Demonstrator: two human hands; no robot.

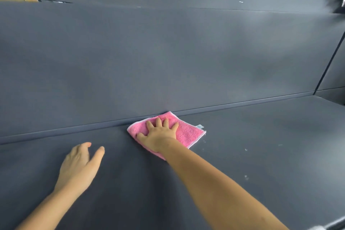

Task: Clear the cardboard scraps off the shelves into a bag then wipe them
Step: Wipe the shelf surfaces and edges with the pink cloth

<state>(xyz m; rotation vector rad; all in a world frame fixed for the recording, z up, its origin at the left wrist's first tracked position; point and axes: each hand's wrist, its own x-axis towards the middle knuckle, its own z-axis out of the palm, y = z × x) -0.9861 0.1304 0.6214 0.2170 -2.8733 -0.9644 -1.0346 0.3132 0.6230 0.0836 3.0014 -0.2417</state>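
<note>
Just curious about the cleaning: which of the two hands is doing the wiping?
The right hand: it lies flat, fingers spread, on the pink cloth by the back wall. The left hand rests bare on the shelf.

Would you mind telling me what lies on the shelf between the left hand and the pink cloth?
Nothing: in the head view, only bare dark shelf surface separates the left hand from the pink cloth under the right hand.

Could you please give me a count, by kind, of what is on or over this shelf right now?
Hands: 2, the left hand bare on the shelf, the right hand flat on the cloth
Pink cloth: 1
Small pale specks: at least 3, right of the cloth
Total: 6 or more
</note>
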